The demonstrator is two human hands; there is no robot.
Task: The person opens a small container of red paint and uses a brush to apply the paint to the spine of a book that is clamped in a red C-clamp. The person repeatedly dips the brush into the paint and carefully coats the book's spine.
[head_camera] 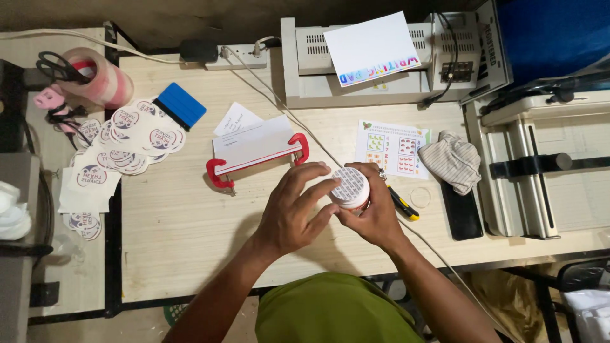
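A small white round container (350, 188) with a patterned sticker on its top is sitting between both hands, just above the front half of the pale wooden table (190, 235). The right hand (375, 213) is cupping it from below and behind, fingers curled closed around its side, while the left hand (293, 209) is reaching across with its fingers (318, 184) half spread and resting against the near edge of the top; whether they are pressing or only touching is hard to tell from this angle. Just beside the right hand a yellow-and-black utility knife (403, 204) is lying, with a printed sheet of small pictures (392, 148) and a crumpled cloth (453, 161) beyond it. A red-handled tool holding white cards (257, 152) is lying past the left hand, and round stickers (127, 136) are piling up far left.
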